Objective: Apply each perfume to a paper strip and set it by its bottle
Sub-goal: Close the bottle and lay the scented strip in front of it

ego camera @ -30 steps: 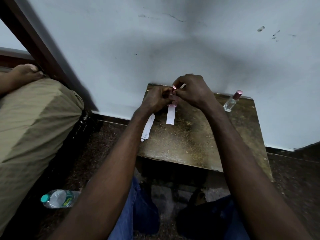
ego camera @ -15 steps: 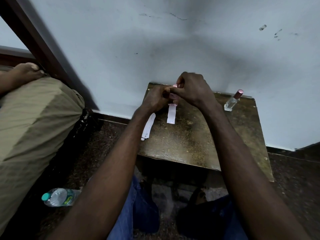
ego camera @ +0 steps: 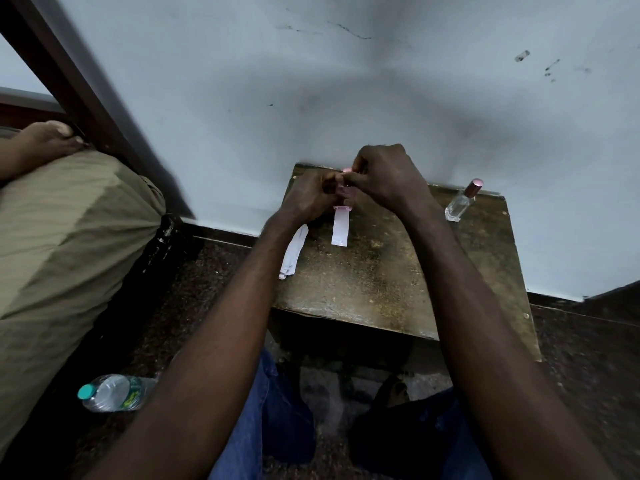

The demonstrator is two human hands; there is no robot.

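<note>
My left hand (ego camera: 308,199) and my right hand (ego camera: 384,176) meet at the back of a small worn wooden table (ego camera: 374,278). Between them is a small pink perfume bottle (ego camera: 347,194), mostly hidden; the left hand wraps its body and the right fingers pinch its pink top. A white paper strip (ego camera: 340,226) lies flat on the table just below the bottle. A stack of spare white strips (ego camera: 294,252) lies at the table's left edge, partly under my left wrist. A second clear bottle with a rose cap (ego camera: 462,200) stands at the back right corner.
The table stands against a pale wall. A khaki cushion (ego camera: 65,244) with another person's foot (ego camera: 45,138) on it fills the left. A plastic water bottle (ego camera: 112,392) lies on the dark floor at lower left. My jeans-clad knees (ego camera: 263,417) are below the table.
My right hand has shifted slightly up and back over the bottle's top. The left hand, the strips and the other bottle stay in place.
</note>
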